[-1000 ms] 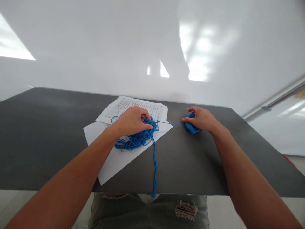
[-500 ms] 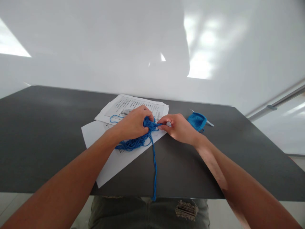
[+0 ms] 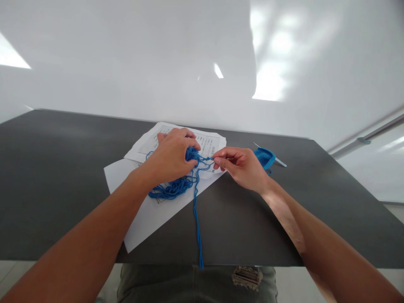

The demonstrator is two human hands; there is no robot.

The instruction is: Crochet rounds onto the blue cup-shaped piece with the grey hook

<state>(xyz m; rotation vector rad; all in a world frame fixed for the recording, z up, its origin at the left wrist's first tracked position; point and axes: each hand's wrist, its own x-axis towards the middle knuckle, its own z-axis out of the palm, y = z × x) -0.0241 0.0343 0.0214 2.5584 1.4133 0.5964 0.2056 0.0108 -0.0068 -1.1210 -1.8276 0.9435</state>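
A loose tangle of blue yarn [image 3: 173,188] lies over the papers in the middle of the table. My left hand [image 3: 173,153] is curled around the upper part of the tangle, thumb and fingers on either side of it. To its right, my right hand [image 3: 236,164] pinches a few strands pulled out from the bundle, between thumb and fingertips. From the tangle a doubled length of yarn runs down across the table and hangs at its front edge. The part of the bundle under my left palm is hidden.
Printed sheets [image 3: 148,225] lie beneath the yarn on a dark grey table [image 3: 63,168]. Right of my right hand sits a blue crocheted piece [image 3: 265,158], with a crochet hook [image 3: 280,162] showing at its side. A white wall [image 3: 142,63] rises behind the table.
My left hand has shifted slightly left and loosened a little around the yarn. The strands between the hands are now spread and more drawn out; the hanging length has swung left.
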